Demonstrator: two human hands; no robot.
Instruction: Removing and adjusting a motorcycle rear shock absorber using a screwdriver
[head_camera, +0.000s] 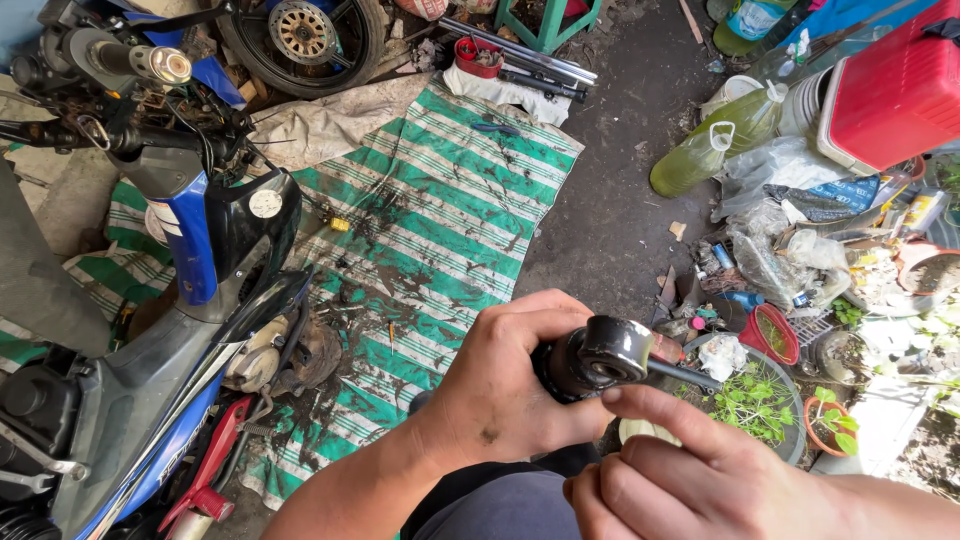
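My left hand is closed around a black shock absorber, gripping it just below its round eye mount. The mount's ring faces up toward the camera. My right hand is beside it at the lower right, its forefinger stretched out and touching the rim of the mount. A thin dark rod sticks out to the right behind the mount.
A partly stripped blue motorbike fills the left side. A greasy green-and-white striped sheet covers the ground ahead, with small parts on it. At right lie a red box, a greenish jug, plastic bags, small pots and plants.
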